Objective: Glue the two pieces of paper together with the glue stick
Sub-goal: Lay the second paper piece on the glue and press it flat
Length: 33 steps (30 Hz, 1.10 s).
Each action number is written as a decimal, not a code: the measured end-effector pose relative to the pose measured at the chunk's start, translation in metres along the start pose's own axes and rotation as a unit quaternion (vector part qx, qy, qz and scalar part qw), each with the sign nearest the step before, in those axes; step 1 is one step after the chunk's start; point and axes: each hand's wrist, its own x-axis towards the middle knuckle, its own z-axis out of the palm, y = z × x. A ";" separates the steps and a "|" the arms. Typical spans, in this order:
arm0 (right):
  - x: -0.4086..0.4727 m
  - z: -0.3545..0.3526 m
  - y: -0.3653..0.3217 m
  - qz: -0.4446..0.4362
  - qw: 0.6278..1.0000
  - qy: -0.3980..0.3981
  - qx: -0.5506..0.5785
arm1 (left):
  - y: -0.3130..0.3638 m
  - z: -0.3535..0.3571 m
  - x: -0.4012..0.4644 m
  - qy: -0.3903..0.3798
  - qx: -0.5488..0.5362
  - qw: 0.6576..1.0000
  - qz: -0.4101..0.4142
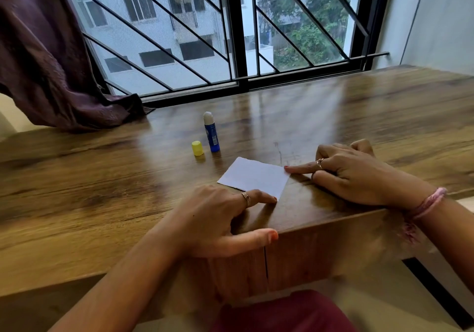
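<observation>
Head view: a white paper rectangle [254, 177] lies flat on the wooden table [102, 178], near its front edge. Only one sheet can be made out; whether the second piece lies exactly under it I cannot tell. The left hand [218, 219] rests with its fingers extended, a ringed fingertip touching the paper's near corner, the thumb out over the table edge and holding nothing. The right hand [359, 175] also lies open and grips nothing — one straight finger presses the paper's right corner while the other fingers curl loosely on the wood.

Behind the paper, well apart from both hands, the blue glue stick [211, 133] stands upright with its white glue end exposed. Its yellow cap [197, 148] stands just beside it on the left, off the stick.

Judging from this, the pressing-down step looks under way or just finishing. What could go wrong: if the fingertips push sideways rather than straight down, the sheets could slide out of line before the glue takes. The uncapped stick is tall and narrow, so a careless reach could topple it and smear the table, and left open, it may dry out.

As for containers, there is only the stick's tube, holding its glue.
</observation>
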 end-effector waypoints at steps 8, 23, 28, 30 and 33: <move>0.001 0.005 -0.004 0.027 0.998 0.020 0.045 | 0.002 0.002 -0.001 0.010 -0.044 0.998 -0.036; -0.034 0.006 -0.069 -0.012 0.991 0.055 0.121 | -0.008 0.015 0.001 0.115 -0.085 0.963 -0.229; -0.031 0.008 -0.069 -0.023 0.986 0.047 0.157 | -0.008 0.012 0.001 0.109 -0.071 0.967 -0.220; -0.026 0.006 -0.059 0.001 0.989 0.047 0.137 | -0.006 0.009 -0.002 0.109 -0.091 0.971 -0.193; -0.022 0.006 -0.048 0.021 0.991 0.028 0.129 | -0.002 0.006 -0.005 0.080 -0.100 0.984 -0.122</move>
